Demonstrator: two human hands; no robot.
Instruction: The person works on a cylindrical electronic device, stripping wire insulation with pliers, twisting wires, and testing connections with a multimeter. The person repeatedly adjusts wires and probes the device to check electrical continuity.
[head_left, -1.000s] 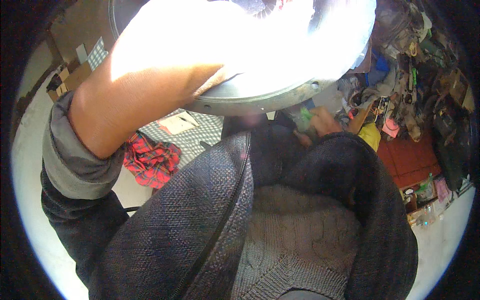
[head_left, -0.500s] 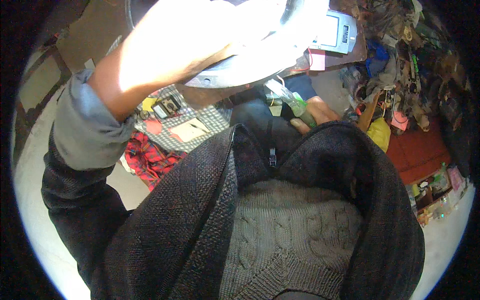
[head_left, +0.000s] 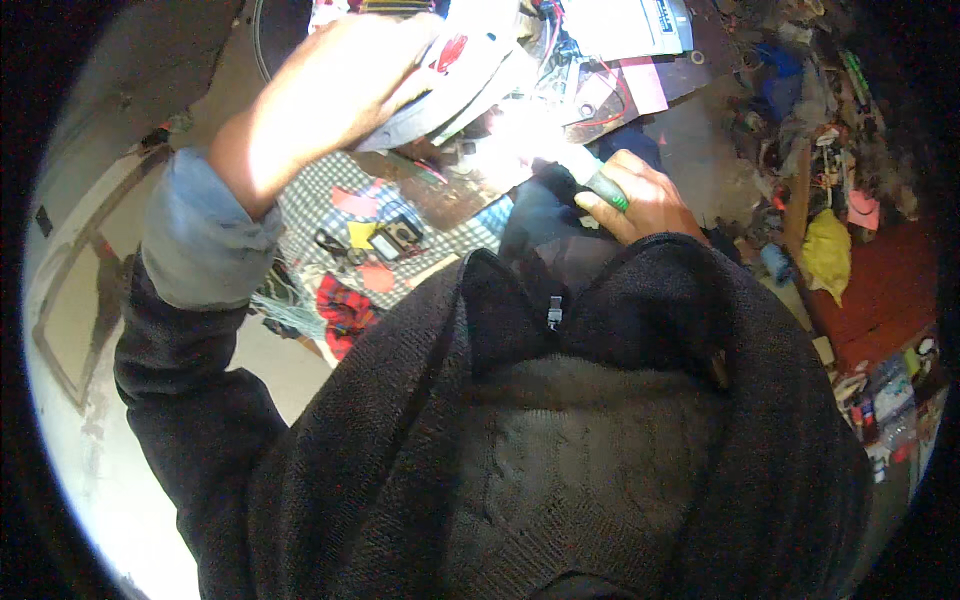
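Note:
Strong light washes out my left hand [head_left: 350, 85], whose fingers close on the edge of a pale curved casing [head_left: 480, 85]. The casing is tilted, and a small red spot shows near my fingers. My right hand [head_left: 645, 195] is wrapped round a tool with a grey-green handle [head_left: 608, 188] bearing green marks. Its front end points toward the casing and is lost in glare, so I cannot tell its kind or whether it touches anything. Thin red and dark wires [head_left: 622, 88] lie just beyond the tool.
A grey meter-like device [head_left: 650, 25] and a pink paper [head_left: 645, 84] lie at the far side. On the checked cloth [head_left: 310, 195] at left sit a small black device [head_left: 396, 238] and paper scraps. Yellow bag [head_left: 828, 255] and heaped parts fill the right.
The casing has tilted and shifted up and left, uncovering wires and the work surface behind it. My right hand has come up toward it with the tool. The view has shifted a little.

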